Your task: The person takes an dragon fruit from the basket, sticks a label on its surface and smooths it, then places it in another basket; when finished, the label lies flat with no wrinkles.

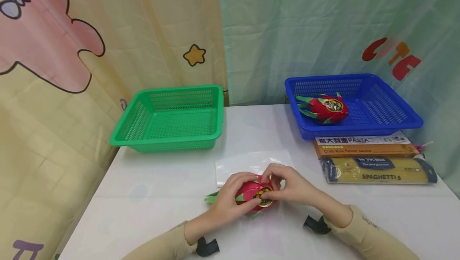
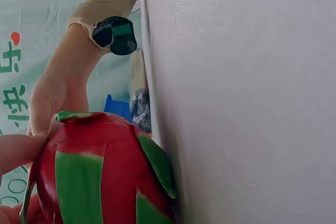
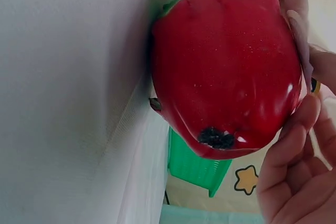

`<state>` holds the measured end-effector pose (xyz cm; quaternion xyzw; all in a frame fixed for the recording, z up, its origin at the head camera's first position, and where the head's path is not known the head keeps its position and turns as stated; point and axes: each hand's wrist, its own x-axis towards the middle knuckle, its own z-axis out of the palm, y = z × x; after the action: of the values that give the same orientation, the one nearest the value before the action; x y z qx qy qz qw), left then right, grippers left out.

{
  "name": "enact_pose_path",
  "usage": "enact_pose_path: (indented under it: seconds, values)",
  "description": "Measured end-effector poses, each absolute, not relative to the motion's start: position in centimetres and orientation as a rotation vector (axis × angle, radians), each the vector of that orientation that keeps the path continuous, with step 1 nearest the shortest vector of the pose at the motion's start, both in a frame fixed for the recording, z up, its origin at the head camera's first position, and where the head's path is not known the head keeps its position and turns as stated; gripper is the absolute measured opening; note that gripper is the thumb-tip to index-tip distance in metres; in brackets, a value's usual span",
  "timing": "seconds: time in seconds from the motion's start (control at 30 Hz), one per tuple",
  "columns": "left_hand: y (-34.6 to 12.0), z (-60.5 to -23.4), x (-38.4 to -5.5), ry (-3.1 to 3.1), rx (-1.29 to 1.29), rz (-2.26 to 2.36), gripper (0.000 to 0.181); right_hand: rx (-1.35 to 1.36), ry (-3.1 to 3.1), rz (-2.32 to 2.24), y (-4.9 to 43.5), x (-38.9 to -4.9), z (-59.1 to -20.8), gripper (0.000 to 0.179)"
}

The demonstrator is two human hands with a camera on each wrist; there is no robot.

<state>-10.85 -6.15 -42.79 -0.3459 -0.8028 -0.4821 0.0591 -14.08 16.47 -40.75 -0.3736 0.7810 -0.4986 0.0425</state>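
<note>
A red and green dragon fruit (image 1: 246,191), which looks artificial, lies on the white table. My left hand (image 1: 230,201) grips it from the left, fingers over its far side and thumb at a round black and gold sticker (image 1: 265,197). From the right, my right hand (image 1: 292,184) has curled fingers and its thumb at the same sticker, seemingly pinching its edge. Close up in the right wrist view, the dragon fruit (image 3: 226,72) shows a dark spot at its end, with the right hand's fingers (image 3: 286,156) at its side. The left wrist view shows green scales on the dragon fruit (image 2: 118,171).
A clear plastic sheet (image 1: 230,169) lies just behind the hands. At the back left stands a green basket (image 1: 172,142). A blue basket (image 1: 381,122) at the back right holds another stickered dragon fruit (image 1: 321,110). Before it lie a pasta box (image 1: 363,150) and a spaghetti pack (image 1: 377,171).
</note>
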Motion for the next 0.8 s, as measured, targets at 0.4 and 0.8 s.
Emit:
enact_pose_path:
  seconds: [0.4, 0.8]
  values:
    - [-4.9, -43.3, -11.2, -2.491, -0.963, -1.245, 0.062, -0.796, 2.242, -1.51, 15.1, -13.2, -42.8, 0.056]
    - [-5.2, -43.4, -11.4, -2.47, -0.974, -1.345, 0.048, -0.916, 2.151, -1.626, 15.1, -13.2, -43.3, 0.045]
